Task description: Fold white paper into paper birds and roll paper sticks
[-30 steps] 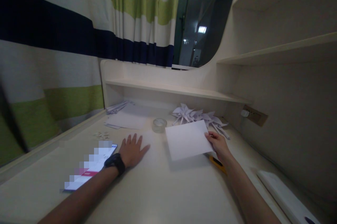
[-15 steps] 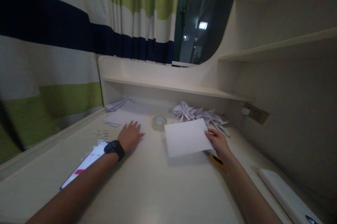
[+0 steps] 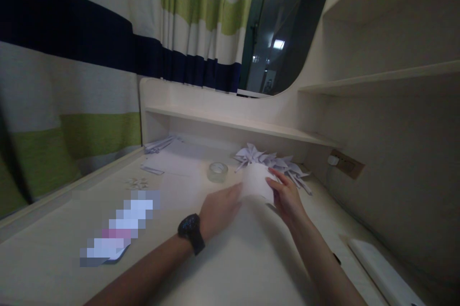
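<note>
Now white paper between both hands: right hand pinching edge, left hand seemingly gripping too.

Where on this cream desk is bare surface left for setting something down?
Bare desk lies in front, between the two forearms, and left of the clear tape roll. Crowded: the folded white paper pile at the back, where left hand and right hand hold the white sheet.
</note>
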Demonstrator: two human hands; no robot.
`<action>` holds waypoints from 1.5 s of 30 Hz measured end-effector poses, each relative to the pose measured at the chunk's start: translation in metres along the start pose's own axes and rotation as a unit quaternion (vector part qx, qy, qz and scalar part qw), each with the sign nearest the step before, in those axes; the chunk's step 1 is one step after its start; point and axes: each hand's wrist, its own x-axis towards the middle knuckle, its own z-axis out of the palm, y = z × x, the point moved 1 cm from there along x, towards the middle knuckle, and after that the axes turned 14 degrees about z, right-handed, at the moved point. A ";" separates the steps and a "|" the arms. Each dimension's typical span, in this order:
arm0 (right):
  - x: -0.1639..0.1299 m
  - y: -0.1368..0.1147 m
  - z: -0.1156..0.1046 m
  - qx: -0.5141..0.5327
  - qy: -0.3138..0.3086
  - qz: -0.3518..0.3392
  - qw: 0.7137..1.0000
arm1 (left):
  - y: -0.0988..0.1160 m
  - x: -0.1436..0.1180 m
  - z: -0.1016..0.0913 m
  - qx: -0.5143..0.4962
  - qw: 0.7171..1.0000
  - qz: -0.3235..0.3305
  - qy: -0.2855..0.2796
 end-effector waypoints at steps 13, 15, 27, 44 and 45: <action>0.025 0.035 -0.018 -0.096 -0.007 0.027 0.995 | -0.047 -0.007 0.008 -0.450 0.865 -0.196 0.102; 0.027 0.050 -0.019 -0.105 -0.090 0.077 0.987 | -0.050 -0.011 0.010 -0.556 0.802 -0.203 0.074; 0.007 0.081 -0.033 -0.167 -0.170 0.136 0.962 | -0.071 -0.020 0.000 -0.511 0.774 -0.336 0.167; 0.005 0.076 -0.039 -0.183 -0.133 0.144 0.963 | -0.079 -0.009 0.018 -0.515 0.770 -0.349 0.141; 0.005 0.076 -0.040 -0.175 -0.134 0.144 0.965 | -0.079 -0.011 0.017 -0.517 0.769 -0.348 0.141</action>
